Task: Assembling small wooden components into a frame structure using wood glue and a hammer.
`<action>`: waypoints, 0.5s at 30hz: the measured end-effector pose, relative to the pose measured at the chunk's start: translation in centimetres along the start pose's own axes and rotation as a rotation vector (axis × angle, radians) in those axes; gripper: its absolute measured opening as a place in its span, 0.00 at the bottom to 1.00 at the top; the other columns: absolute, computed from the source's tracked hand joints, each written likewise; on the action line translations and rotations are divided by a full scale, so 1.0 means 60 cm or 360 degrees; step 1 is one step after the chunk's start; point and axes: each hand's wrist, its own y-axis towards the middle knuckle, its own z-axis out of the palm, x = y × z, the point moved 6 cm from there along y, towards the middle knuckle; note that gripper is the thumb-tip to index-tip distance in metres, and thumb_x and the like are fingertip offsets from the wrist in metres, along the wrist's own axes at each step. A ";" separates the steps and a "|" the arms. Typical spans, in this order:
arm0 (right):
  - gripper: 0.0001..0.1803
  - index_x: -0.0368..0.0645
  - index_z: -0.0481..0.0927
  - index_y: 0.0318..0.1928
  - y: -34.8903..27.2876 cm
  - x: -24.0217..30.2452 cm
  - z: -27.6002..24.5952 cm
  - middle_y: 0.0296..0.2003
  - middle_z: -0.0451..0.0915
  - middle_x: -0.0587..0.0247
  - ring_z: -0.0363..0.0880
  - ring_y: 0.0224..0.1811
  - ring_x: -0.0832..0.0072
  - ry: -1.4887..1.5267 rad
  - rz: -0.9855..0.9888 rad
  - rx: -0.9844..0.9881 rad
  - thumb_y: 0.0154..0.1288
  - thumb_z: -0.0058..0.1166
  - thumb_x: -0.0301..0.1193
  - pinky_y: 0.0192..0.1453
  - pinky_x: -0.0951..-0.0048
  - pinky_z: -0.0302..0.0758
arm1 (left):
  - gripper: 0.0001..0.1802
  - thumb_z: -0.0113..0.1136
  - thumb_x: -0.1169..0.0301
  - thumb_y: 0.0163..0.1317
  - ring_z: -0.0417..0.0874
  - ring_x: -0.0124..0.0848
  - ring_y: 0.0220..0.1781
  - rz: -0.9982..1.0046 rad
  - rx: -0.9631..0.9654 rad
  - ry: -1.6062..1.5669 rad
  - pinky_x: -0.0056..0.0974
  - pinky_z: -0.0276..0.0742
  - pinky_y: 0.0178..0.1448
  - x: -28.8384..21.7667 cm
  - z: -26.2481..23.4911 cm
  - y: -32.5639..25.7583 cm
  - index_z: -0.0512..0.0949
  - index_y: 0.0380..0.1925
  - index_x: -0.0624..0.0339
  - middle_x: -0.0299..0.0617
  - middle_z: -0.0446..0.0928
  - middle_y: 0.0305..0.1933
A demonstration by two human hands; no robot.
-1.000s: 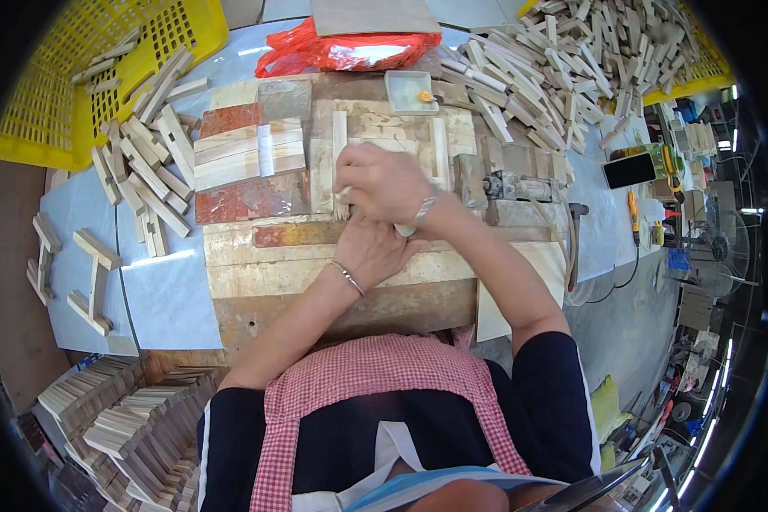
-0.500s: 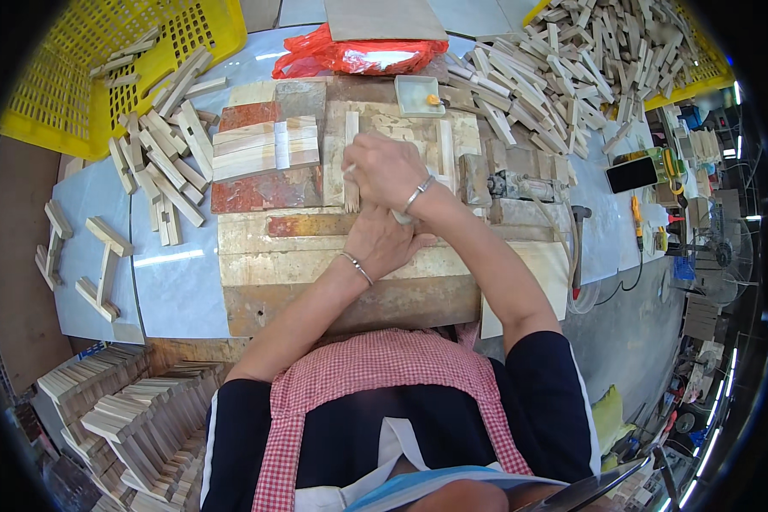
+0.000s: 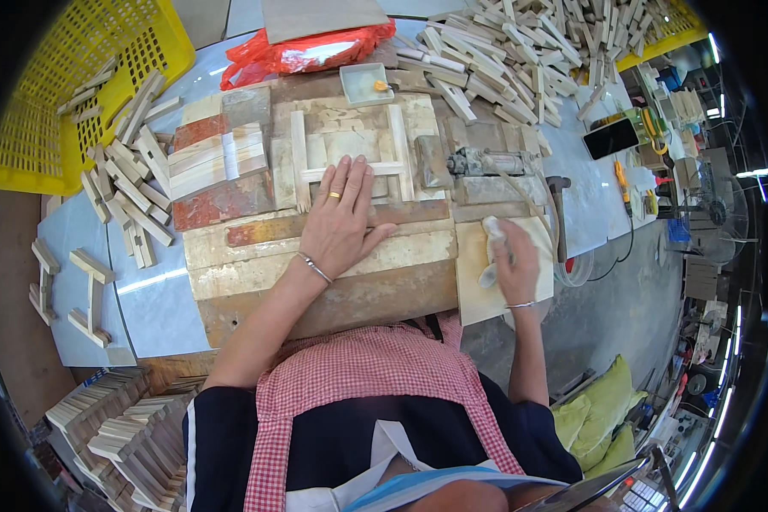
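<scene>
My left hand [image 3: 340, 218] lies flat on the worn wooden work block, fingers stretched out and close together. Its fingertips press at the crosspiece [image 3: 375, 170] of an H-shaped wooden frame. One upright strip [image 3: 299, 149] stands left of the crosspiece and another upright strip [image 3: 400, 141] to its right. At the block's right side, my right hand [image 3: 519, 263] is closed about a small whitish bottle-like thing [image 3: 491, 228], over a pale wooden board [image 3: 472, 290]. The fingers partly hide it, and its exact kind is unclear.
Light wooden pieces [image 3: 218, 160] lie side by side on the left. A shallow dish [image 3: 363, 84] and a red plastic bag [image 3: 316, 53] are behind. Wood sticks are heaped at back right; a metal clamp cylinder [image 3: 495, 162] sits right. Finished-looking H-frames [image 3: 92, 294] lie far left.
My right hand has left the frame's left strip and moved right and nearer, to the pale board. My left hand has moved forward and flattened onto the crosspiece. The whole view has shifted.
</scene>
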 end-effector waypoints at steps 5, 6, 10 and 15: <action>0.18 0.43 0.76 0.53 0.048 -0.178 -0.108 0.44 0.78 0.51 0.77 0.45 0.55 -0.0483 0.0333 -0.0247 0.61 0.55 0.30 0.51 0.59 0.73 | 0.43 0.57 0.46 0.57 0.61 0.51 0.68 -0.0008 0.0001 -0.0013 0.51 0.51 0.74 -0.002 -0.008 -0.002 0.63 0.60 0.75 0.58 0.63 0.64; 0.20 0.44 0.75 0.54 0.048 -0.242 -0.098 0.45 0.78 0.50 0.77 0.46 0.54 -0.0756 0.0382 -0.0177 0.60 0.55 0.31 0.51 0.57 0.73 | 0.43 0.57 0.46 0.57 0.62 0.51 0.68 0.0014 0.0009 0.0039 0.51 0.52 0.74 -0.005 -0.008 -0.002 0.64 0.60 0.74 0.57 0.64 0.64; 0.23 0.44 0.73 0.56 0.030 -0.410 -0.038 0.45 0.77 0.49 0.77 0.45 0.53 -0.0567 0.0826 0.0357 0.59 0.54 0.33 0.51 0.56 0.73 | 0.43 0.56 0.44 0.57 0.63 0.49 0.67 0.0023 0.0015 0.0104 0.50 0.54 0.73 -0.009 -0.009 -0.002 0.64 0.61 0.70 0.56 0.66 0.62; 0.16 0.40 0.74 0.46 0.040 -0.402 -0.055 0.39 0.78 0.48 0.78 0.41 0.53 -0.0817 0.0909 0.0289 0.61 0.53 0.36 0.45 0.54 0.73 | 0.44 0.56 0.44 0.57 0.64 0.49 0.67 0.0038 0.0001 0.0176 0.50 0.54 0.73 -0.010 -0.001 -0.002 0.64 0.62 0.69 0.55 0.66 0.62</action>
